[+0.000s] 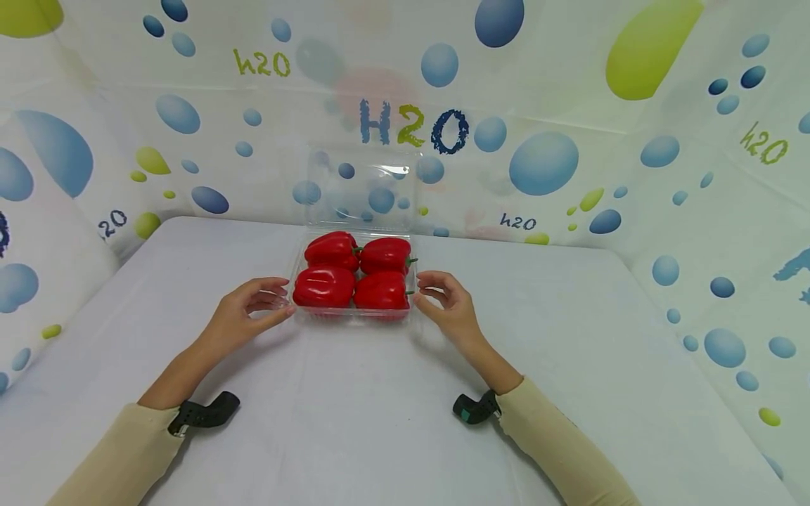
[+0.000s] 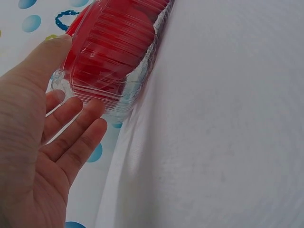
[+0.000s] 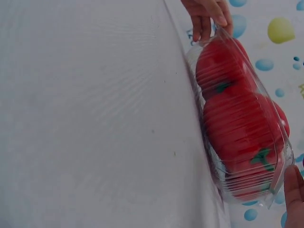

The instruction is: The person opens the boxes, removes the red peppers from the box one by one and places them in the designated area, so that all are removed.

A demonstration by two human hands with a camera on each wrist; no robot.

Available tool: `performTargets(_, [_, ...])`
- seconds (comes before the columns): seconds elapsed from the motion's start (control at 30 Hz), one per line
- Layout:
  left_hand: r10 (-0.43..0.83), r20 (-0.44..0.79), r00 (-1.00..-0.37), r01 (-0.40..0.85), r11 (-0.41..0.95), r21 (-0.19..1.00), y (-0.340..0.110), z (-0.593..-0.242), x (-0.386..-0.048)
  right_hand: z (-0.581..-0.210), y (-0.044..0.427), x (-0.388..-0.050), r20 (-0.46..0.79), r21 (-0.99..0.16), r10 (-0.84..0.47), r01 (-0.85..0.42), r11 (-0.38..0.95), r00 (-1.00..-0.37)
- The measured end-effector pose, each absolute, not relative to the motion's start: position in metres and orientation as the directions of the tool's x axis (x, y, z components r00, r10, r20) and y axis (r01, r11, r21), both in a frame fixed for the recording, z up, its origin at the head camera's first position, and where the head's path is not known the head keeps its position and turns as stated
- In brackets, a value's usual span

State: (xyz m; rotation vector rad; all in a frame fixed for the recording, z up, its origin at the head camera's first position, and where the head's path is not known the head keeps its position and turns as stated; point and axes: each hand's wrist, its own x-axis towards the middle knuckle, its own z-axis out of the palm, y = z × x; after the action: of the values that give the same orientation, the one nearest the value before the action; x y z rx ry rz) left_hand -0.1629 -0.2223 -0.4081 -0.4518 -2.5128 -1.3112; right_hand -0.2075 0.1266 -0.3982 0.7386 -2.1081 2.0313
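Observation:
A clear plastic container [image 1: 348, 312] [image 2: 127, 100] [image 3: 242, 190] stands near the table's back edge, its transparent lid [image 1: 363, 190] raised behind it. Several glossy red peppers [image 1: 324, 287] [image 2: 114, 40] [image 3: 240, 123] with green stems lie inside in two rows. At the container's left end is my left hand [image 1: 243, 309] [image 2: 47, 128] [image 3: 209, 12], thumb at the rim and relaxed fingers spread beside the wall. My right hand [image 1: 452, 309] [image 3: 294, 190] is at the right end, fingers gently bent, thumb near the front corner; the right wrist view shows only part of it.
White cloth covers the table [image 1: 354, 422]. Behind it hangs a white backdrop [image 1: 569, 91] with blue and green drops and H2O lettering. Dark straps [image 1: 205, 411] [image 1: 476, 407] are around both wrists, beside beige sleeves.

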Motion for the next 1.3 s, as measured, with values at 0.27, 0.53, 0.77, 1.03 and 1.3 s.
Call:
performTargets(0.27, [0.156, 0.395, -0.905, 0.414, 0.533, 0.738, -0.223, -0.410, -0.164, -0.396, 0.122, -0.208, 0.393, -0.905, -0.286, -0.422, 0.046, -0.874])
performTargets(0.53, [0.167, 0.410, -0.896, 0.433, 0.526, 0.732, -0.224, -0.411, -0.164, -0.397, 0.119, -0.214, 0.364, -0.918, -0.288, -0.394, 0.054, -0.886])
performTargets(0.77, [0.173, 0.432, -0.885, 0.454, 0.523, 0.722, -0.224, -0.410, -0.163, -0.396, 0.117, -0.220, 0.374, -0.885, -0.339, -0.441, 0.149, -0.863])
performTargets(1.03, [0.172, 0.441, -0.881, 0.461, 0.521, 0.718, -0.223, -0.410, -0.163, -0.392, 0.115, -0.221, 0.341, -0.860, -0.395, -0.453, 0.236, -0.853])
performTargets(1.3, [0.173, 0.420, -0.891, 0.442, 0.540, 0.716, -0.224, -0.409, -0.162, -0.386, 0.111, -0.222, 0.293, -0.824, -0.397, -0.440, 0.357, -0.870])
